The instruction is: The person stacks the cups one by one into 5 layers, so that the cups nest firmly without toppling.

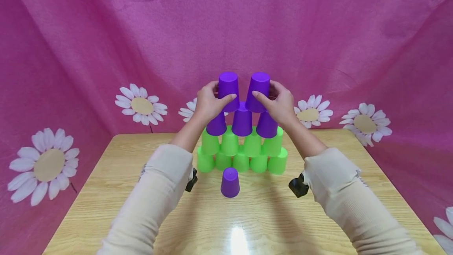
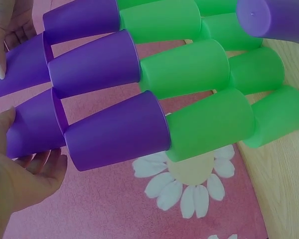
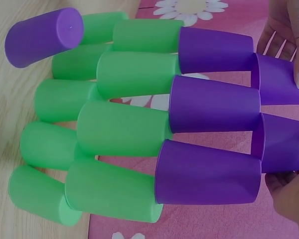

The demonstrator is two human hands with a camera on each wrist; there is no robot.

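An upside-down purple cup (image 1: 228, 89) is gripped from its outer side by my left hand (image 1: 209, 103), thumb across the front. My right hand (image 1: 281, 103) holds a matching purple cup (image 1: 261, 84) the same way. Both cups' rims sit right at the tops of a row of three purple cups (image 1: 242, 123), bridging the gaps between them. Below that row come two rows of upturned green cups (image 1: 230, 141), staggered like a pyramid. In the left wrist view the left fingers (image 2: 50, 172) curl under their cup (image 2: 37, 124).
A single upside-down purple cup (image 1: 230, 184) stands on the wooden table (image 1: 141, 176) in front of the stack. Behind the table hangs a pink cloth (image 1: 170, 30) printed with daisies. Black wrist cameras (image 1: 299, 186) jut out under both sleeves, near the stack's sides.
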